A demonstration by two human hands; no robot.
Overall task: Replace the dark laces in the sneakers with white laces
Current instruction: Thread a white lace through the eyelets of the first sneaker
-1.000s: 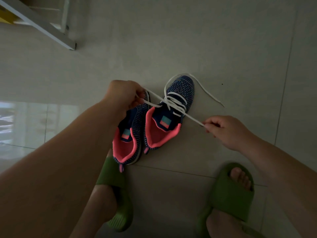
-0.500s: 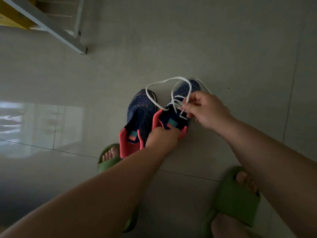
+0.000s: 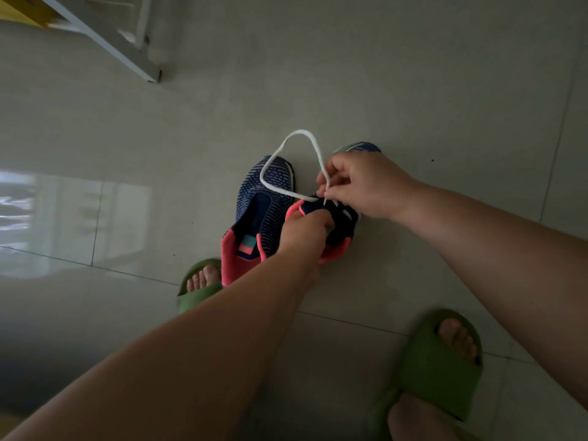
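Two navy knit sneakers with pink collars stand side by side on the tiled floor. The left sneaker [image 3: 264, 205] has no lace in it. The right sneaker [image 3: 342, 222] carries a white lace [image 3: 288, 144], which rises in a loop over the left sneaker's toe. My right hand [image 3: 366, 186] covers the right sneaker's front and pinches the lace at the eyelets. My left hand [image 3: 304, 230] grips the right sneaker at its tongue and collar. No dark lace is in sight.
My feet in green slides stand close to the sneakers, the left slide [image 3: 199, 288] just behind them, the right slide [image 3: 442, 361] at lower right. A grey metal frame [image 3: 105, 36] crosses the upper left corner.
Both hands came in from pulling the lace ends apart. The right hand went to the right sneaker's eyelets, the left hand to its tongue. The lace loop now stands taller.
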